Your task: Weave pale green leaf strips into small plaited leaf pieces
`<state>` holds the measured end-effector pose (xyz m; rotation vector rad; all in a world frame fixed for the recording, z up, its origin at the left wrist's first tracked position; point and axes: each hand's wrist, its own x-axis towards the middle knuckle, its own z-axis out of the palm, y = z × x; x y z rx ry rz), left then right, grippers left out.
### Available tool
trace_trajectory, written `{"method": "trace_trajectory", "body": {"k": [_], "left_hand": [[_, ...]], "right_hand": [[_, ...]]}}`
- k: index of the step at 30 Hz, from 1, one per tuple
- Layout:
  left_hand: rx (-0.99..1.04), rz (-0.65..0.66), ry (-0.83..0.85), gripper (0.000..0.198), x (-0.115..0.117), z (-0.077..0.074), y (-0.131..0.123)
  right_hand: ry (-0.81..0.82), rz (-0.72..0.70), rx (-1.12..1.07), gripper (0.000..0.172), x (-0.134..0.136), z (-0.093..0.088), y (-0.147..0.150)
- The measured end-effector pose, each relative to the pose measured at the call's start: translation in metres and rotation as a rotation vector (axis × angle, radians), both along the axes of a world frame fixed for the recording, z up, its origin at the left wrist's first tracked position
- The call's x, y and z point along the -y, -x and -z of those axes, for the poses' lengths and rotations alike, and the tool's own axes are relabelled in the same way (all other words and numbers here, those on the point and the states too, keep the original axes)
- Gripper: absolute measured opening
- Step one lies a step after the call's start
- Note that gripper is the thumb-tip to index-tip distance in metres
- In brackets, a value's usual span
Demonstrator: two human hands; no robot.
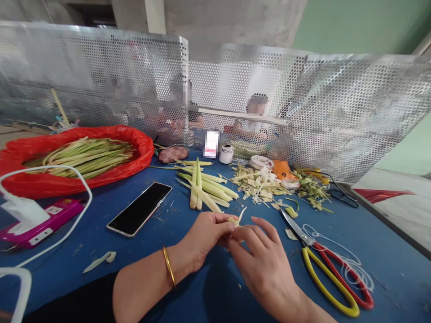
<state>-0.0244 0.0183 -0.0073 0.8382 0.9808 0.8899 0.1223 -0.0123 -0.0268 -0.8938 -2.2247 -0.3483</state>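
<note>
At the front middle of the blue table, my left hand [211,234] is closed in a pinch on a small pale plant strip [239,218], whose thin curled end sticks up. My right hand [258,249] meets it there, its fingertips closed on the same strip. Much of the strip is hidden behind my fingers. Just beyond my hands lies a bunch of pale green leaf blades [212,187], some crossing each other. To the right rest large scissors [313,244] with one yellow and one red handle, with loose white string [353,271] over the red one.
A red plastic bag [141,154] of long green stalks stands at the left, near a black phone [140,208] and a purple power strip [43,224] with a white cable. Plant scraps [259,181] and a tape roll [261,162] lie ahead. A perforated metal screen [232,80] closes the back; people sit behind it.
</note>
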Motion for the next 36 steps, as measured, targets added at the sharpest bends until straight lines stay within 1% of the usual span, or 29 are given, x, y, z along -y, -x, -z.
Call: {"method": "trace_trajectory", "body": {"k": [2, 4, 6, 8, 10, 13, 18, 21, 26, 28, 30, 33, 36], "left_hand": [[-0.033, -0.016, -0.011, 0.027, 0.000, 0.001, -0.002], [-0.077, -0.017, -0.039, 0.023, 0.001, 0.002, -0.003], [-0.114, -0.004, -0.066, 0.020, 0.000, 0.001, -0.003], [-0.139, 0.017, -0.088, 0.019, 0.000, 0.000, -0.003], [-0.158, 0.043, -0.112, 0.018, 0.001, -0.001, -0.002], [-0.167, 0.076, -0.135, 0.019, 0.001, -0.004, 0.001], [-0.081, 0.109, -0.185, 0.019, 0.001, -0.003, 0.002], [-0.081, 0.099, -0.192, 0.021, 0.001, -0.001, 0.001], [-0.090, 0.020, -0.140, 0.026, 0.000, 0.002, 0.001], [-0.067, -0.021, -0.105, 0.027, -0.002, 0.002, 0.002], [-0.032, -0.062, -0.066, 0.026, -0.003, 0.002, 0.003], [0.020, -0.100, -0.022, 0.026, -0.005, 0.003, 0.004], [0.067, -0.135, 0.019, 0.027, -0.006, 0.004, 0.004]], "right_hand": [[0.046, -0.011, -0.102, 0.020, 0.000, -0.002, -0.001], [0.152, 0.005, -0.255, 0.015, -0.001, -0.003, -0.002], [0.309, 0.045, -0.410, 0.013, -0.004, -0.004, -0.003], [0.493, 0.095, -0.551, 0.017, -0.006, -0.004, -0.004], [0.641, 0.147, -0.670, 0.020, -0.008, -0.003, -0.004], [0.785, 0.180, -0.781, 0.023, -0.010, -0.003, -0.003], [0.952, 0.124, -0.925, 0.029, -0.012, -0.003, -0.001], [0.988, 0.109, -0.971, 0.029, -0.013, -0.004, 0.000], [1.058, 0.073, -1.048, 0.025, -0.013, -0.002, 0.002], [1.058, 0.072, -1.062, 0.023, -0.013, 0.001, 0.002], [0.996, 0.076, -1.020, 0.020, -0.012, 0.003, 0.002], [0.845, 0.050, -0.867, 0.016, -0.010, 0.006, 0.000], [0.720, 0.048, -0.740, 0.020, -0.008, 0.007, -0.002]]}}
